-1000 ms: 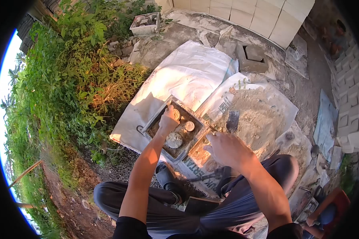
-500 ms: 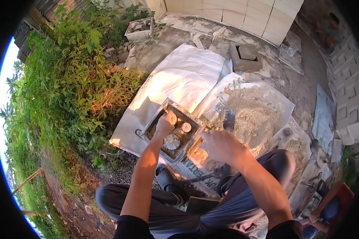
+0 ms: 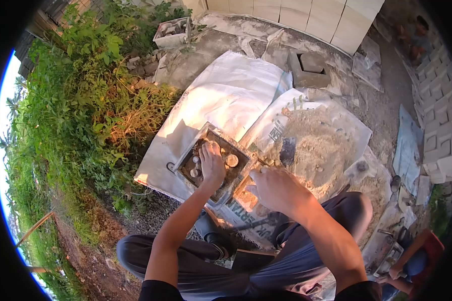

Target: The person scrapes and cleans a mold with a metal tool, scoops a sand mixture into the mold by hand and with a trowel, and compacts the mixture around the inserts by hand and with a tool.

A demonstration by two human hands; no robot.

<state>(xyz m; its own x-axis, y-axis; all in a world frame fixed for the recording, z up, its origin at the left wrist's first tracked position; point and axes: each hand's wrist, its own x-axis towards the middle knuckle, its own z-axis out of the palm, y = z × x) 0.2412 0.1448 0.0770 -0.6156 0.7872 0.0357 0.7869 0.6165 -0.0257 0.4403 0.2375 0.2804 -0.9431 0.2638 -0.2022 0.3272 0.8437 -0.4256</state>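
A square tray (image 3: 184, 159) with raised edges lies on white sacking in front of me, with several round pieces in it. Over its middle is my left hand (image 3: 212, 164), palm down, fingers stretched forward and partly covering the contents. A pale round piece (image 3: 231, 160) sits just right of that hand; smaller round ones (image 3: 194, 172) lie on its left. At the tray's right side my right hand (image 3: 276, 186) is bent with thumb and fingers near a smaller frame (image 3: 245, 194) of light material. Whether it grips the frame's edge is hidden.
Sandy powder (image 3: 321, 145) is heaped on a printed sack, with a dark flat block (image 3: 288, 150) on it. A hollow grey block (image 3: 310, 70) stands behind. Plants (image 3: 80, 100) grow at left. Another person's arm (image 3: 409, 256) shows lower right; a further person (image 3: 418, 37) sits upper right.
My left hand has moved from the round piece near the tray's far left side toward its middle, and its fingers have spread flat. Smaller round pieces now show left of it. My right hand has barely moved.
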